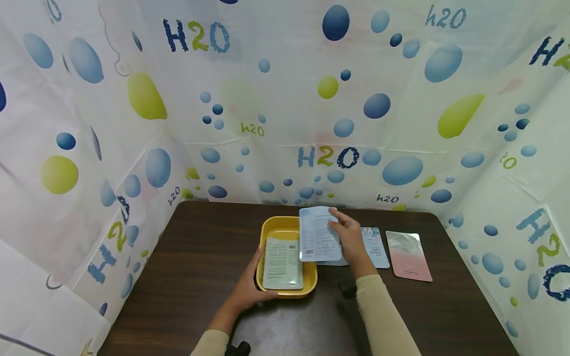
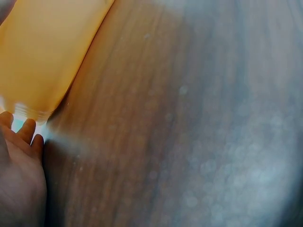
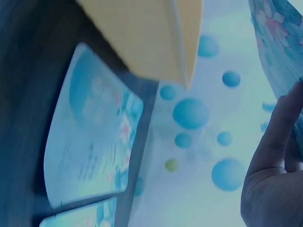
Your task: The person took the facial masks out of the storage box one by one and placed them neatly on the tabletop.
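Note:
My right hand (image 1: pixel 351 238) pinches a light-blue face mask packet (image 1: pixel 317 237) by its right edge, above the right side of a yellow tray (image 1: pixel 285 295). The packet's printed back shows in the head view; its floral side (image 3: pixel 278 40) shows in the right wrist view. A pale green face mask packet (image 1: pixel 282 264) lies inside the tray. At the tray's near left corner, my left hand (image 1: pixel 249 284) holds on, fingers along the left wall and thumb along the front. Only part of that hand shows in the left wrist view.
Right of the tray, a blue floral packet (image 1: pixel 375 248) and a silver-pink packet (image 1: pixel 408 257) lie on the dark wooden table (image 1: pixel 205 257). Another blue packet (image 1: pixel 335 262) is partly hidden behind the held one. A patterned curtain (image 1: pixel 285 99) surrounds the table's back and sides.

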Action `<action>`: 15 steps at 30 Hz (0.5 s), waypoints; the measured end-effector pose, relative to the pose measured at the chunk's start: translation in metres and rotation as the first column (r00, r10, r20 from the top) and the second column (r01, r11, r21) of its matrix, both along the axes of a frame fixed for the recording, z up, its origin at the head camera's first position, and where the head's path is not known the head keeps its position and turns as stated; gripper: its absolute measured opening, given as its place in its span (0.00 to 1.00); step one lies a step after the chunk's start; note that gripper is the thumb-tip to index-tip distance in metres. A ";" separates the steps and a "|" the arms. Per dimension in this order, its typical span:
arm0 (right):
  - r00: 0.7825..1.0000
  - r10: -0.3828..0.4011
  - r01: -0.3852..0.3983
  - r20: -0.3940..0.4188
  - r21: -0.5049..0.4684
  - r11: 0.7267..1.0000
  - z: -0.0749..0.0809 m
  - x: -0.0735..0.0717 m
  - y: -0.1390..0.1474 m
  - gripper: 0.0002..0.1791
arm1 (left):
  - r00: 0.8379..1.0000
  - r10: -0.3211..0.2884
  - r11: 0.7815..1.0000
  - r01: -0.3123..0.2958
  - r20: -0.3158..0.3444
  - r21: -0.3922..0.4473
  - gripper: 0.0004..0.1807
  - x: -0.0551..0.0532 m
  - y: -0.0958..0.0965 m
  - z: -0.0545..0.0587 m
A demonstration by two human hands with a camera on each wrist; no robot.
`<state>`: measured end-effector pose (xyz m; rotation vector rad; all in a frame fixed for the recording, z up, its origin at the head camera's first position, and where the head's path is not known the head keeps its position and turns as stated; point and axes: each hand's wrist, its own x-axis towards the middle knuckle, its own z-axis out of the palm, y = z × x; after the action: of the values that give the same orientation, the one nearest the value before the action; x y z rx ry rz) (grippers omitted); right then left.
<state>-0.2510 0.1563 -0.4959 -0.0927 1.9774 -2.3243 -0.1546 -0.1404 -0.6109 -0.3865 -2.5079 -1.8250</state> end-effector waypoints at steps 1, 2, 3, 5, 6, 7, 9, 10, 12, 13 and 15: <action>1.000 -0.014 0.014 -0.003 0.000 1.000 0.001 0.000 0.004 0.26 | 1.000 0.003 1.000 -0.003 0.006 0.002 0.72 0.000 0.000 -0.001; 1.000 -0.027 0.027 -0.001 -0.003 1.000 0.002 -0.001 0.008 0.26 | 1.000 0.008 1.000 -0.008 0.015 0.001 0.72 0.000 0.000 0.000; 0.999 -0.036 0.036 0.003 -0.003 0.999 0.002 -0.001 0.012 0.25 | 1.000 0.013 1.000 -0.013 0.018 -0.003 0.72 0.001 0.000 0.000; 0.998 -0.055 0.055 0.010 -0.003 0.998 0.002 0.000 0.019 0.25 | 1.000 0.015 1.000 -0.014 0.022 -0.005 0.72 0.001 0.000 0.001; 0.998 -0.063 0.063 0.009 -0.002 0.998 0.002 0.000 0.022 0.25 | 1.000 0.013 1.000 -0.013 0.021 -0.009 0.72 0.001 0.000 0.002; 0.998 -0.066 0.066 0.011 -0.004 0.998 0.001 0.000 0.025 0.25 | 1.000 0.011 1.000 -0.011 0.022 -0.011 0.72 0.001 0.001 0.002; 0.997 -0.074 0.075 0.015 -0.018 0.997 -0.001 0.001 0.031 0.25 | 1.000 0.008 1.000 -0.008 0.024 -0.018 0.72 0.002 0.001 0.003; 0.997 -0.079 0.079 0.015 -0.019 0.997 -0.003 0.001 0.034 0.25 | 1.000 0.005 1.000 -0.005 0.024 -0.016 0.71 0.002 0.001 0.003; 0.995 -0.095 0.095 0.015 -0.004 0.995 -0.007 0.000 0.040 0.25 | 1.000 0.007 1.000 -0.007 0.022 -0.021 0.72 0.002 0.001 0.003; 0.995 -0.100 0.099 0.016 0.016 0.995 -0.009 -0.001 0.043 0.25 | 1.000 0.008 1.000 -0.008 0.022 -0.023 0.72 0.002 0.001 0.003; 0.994 -0.110 0.108 0.019 0.083 0.991 -0.013 -0.001 0.049 0.25 | 1.000 0.010 1.000 -0.009 0.023 -0.024 0.72 0.002 0.002 0.003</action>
<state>-0.2521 0.2055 -0.5092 0.0487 2.1138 -2.2923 -0.1528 -0.1387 -0.6075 -0.3550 -2.5440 -1.8087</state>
